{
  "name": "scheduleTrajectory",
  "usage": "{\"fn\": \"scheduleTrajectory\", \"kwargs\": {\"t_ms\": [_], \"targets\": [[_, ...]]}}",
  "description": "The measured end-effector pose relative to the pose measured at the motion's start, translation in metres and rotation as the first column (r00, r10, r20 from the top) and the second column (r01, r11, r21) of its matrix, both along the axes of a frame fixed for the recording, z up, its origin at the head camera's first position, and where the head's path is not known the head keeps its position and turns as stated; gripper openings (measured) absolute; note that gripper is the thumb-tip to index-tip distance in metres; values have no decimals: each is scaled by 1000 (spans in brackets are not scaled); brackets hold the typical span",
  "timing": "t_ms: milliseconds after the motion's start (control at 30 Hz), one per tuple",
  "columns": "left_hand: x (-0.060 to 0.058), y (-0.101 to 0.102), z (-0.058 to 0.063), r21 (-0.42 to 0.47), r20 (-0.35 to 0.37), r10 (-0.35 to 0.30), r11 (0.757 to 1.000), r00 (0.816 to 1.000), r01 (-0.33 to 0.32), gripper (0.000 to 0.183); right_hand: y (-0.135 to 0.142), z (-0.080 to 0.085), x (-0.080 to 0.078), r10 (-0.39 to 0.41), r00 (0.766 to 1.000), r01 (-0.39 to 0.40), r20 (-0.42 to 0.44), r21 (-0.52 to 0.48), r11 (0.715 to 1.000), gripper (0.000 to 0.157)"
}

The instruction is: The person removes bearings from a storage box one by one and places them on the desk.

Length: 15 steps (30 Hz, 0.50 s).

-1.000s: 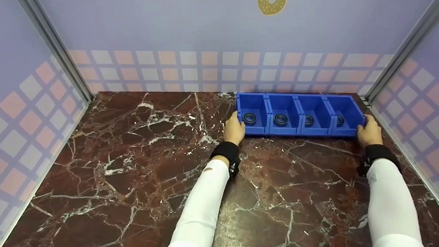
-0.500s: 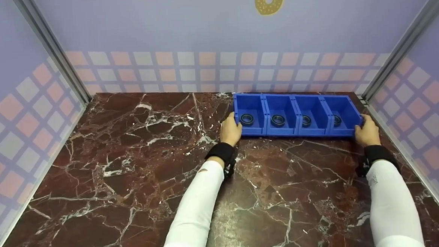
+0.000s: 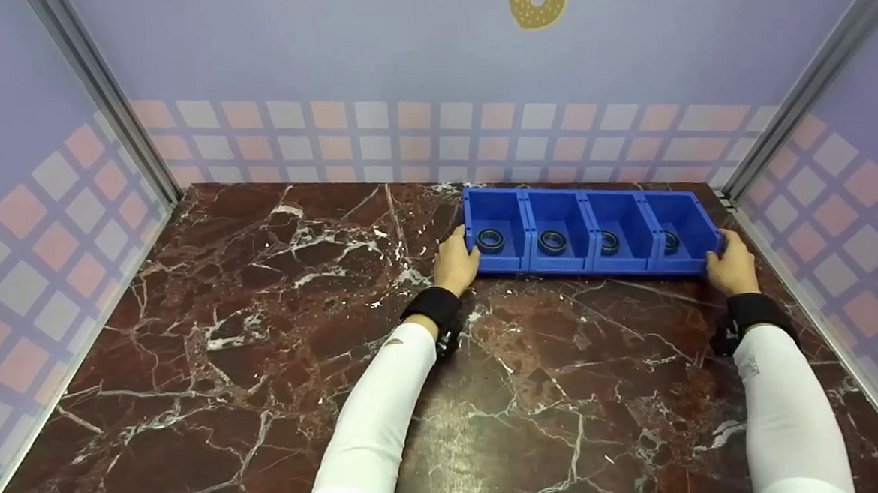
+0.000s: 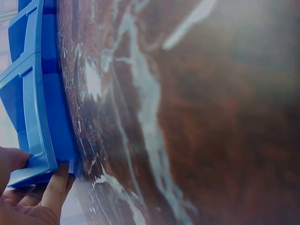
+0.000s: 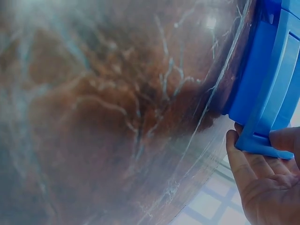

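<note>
A row of joined blue storage bins (image 3: 589, 266) stands near the back wall, right of centre in the head view. Each bin holds one dark bearing, such as the leftmost bearing (image 3: 490, 241) and the rightmost bearing (image 3: 669, 242). My left hand (image 3: 456, 264) grips the row's left end; in the left wrist view the thumb (image 4: 16, 158) lies at the front rim and fingers (image 4: 55, 190) reach round the outer side. At the right end, my right hand (image 3: 731, 265) holds the opposite side, its thumb (image 5: 283, 138) over the rim and fingers beneath and beside the wall.
The bins are on a dark red marbled tabletop (image 3: 263, 323). A lilac back wall (image 3: 429, 67) with a checked band rises close behind them. The right side wall (image 3: 860, 254) stands a short way beyond my right hand.
The blue bins, with the bearings in them, have shifted slightly left, both hands moving along with them. The view itself shifted a little in the first half second.
</note>
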<state>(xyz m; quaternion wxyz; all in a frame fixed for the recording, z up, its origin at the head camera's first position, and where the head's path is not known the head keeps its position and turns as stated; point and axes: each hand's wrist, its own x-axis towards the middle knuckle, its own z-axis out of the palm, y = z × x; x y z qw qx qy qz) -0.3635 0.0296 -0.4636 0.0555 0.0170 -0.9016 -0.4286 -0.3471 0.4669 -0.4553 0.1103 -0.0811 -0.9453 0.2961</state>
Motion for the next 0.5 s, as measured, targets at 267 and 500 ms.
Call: {"fn": "scheduleTrajectory", "kwargs": {"t_ms": [267, 500], "targets": [[6, -7, 0, 9, -8, -17, 1000, 1000, 17, 52, -6, -1, 6, -3, 1000, 3, -15, -27, 1000, 56], [10, -13, 1, -3, -27, -19, 1000, 999, 19, 52, -8, 0, 12, 15, 1000, -16, -17, -10, 1000, 56]]}}
